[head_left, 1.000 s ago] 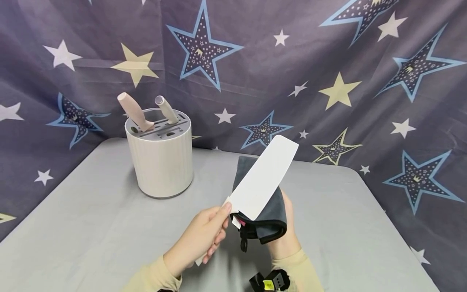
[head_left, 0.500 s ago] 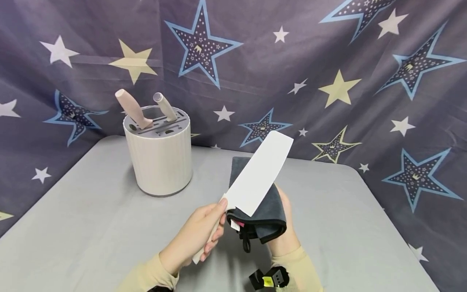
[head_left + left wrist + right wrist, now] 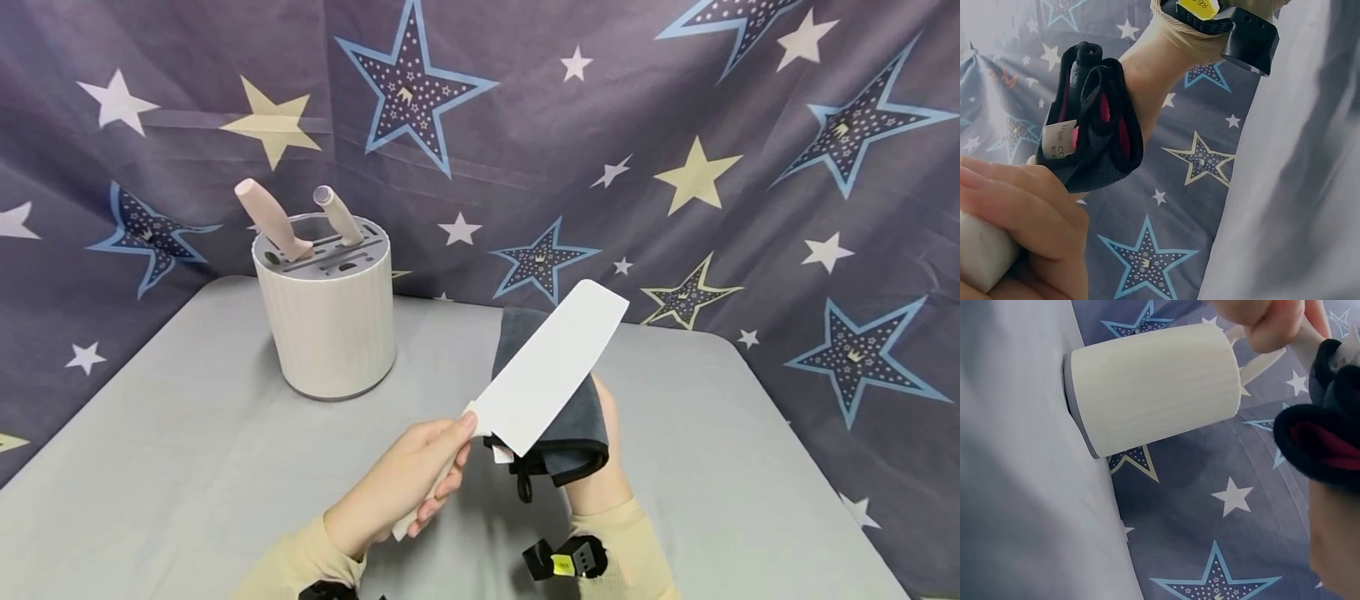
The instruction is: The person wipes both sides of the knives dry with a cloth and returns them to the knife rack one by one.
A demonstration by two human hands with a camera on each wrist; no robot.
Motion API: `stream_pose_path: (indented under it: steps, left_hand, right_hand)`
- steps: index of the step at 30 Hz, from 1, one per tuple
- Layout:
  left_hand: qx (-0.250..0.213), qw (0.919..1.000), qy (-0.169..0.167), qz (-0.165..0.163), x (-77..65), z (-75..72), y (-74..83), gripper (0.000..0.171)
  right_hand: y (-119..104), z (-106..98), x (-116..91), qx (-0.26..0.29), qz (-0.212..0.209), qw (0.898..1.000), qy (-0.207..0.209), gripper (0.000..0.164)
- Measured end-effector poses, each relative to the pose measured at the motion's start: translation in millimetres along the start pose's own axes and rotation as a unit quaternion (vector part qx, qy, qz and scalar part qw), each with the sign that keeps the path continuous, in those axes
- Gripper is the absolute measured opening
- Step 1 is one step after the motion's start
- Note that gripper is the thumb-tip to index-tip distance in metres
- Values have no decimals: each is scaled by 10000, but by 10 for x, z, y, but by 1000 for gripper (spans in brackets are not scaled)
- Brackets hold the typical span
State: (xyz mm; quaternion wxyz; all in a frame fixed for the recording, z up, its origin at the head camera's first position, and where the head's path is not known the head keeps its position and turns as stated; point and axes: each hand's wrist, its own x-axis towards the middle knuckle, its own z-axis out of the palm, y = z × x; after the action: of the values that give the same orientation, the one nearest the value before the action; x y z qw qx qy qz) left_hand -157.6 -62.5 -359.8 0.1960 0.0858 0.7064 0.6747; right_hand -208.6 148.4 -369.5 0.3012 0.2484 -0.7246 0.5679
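My left hand [image 3: 408,479] grips the pale handle of a cleaver [image 3: 555,367] with a broad white blade. The blade points up and to the right above the table. Behind it is a folded dark grey cloth [image 3: 573,433] with black edging, a hanging loop and a white tag, touching or very near the blade. My right hand [image 3: 603,425] holds the cloth from behind, and most of its fingers are hidden. In the left wrist view, pink lining shows inside the folds of the cloth [image 3: 1100,137]. The cleaver's handle end [image 3: 985,250] appears in my left fingers there.
A cream ribbed knife block [image 3: 326,333] stands at the back left of the grey table [image 3: 187,467]. A pink handle [image 3: 270,217] and a cream handle [image 3: 337,215] stick out of its slotted top. A star-patterned curtain [image 3: 510,125] hangs behind the table.
The cleaver and the cloth shift slightly left together, then move back to the right. Both hands keep their hold. The knife block stays in place while the head view tilts a little.
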Motion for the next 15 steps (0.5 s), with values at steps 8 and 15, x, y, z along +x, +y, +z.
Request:
stream_pose_path:
  steps: [8, 15]
  left_hand:
    - [247, 9997, -56, -22, 20, -14, 6, 54]
    - [497, 9988, -46, -13, 59, -19, 0, 55]
  right_hand:
    - [-130, -31, 87, 3828, 2143, 8979, 369, 10]
    - [-229, -48, 190, 4915, 2797, 8191, 960, 16]
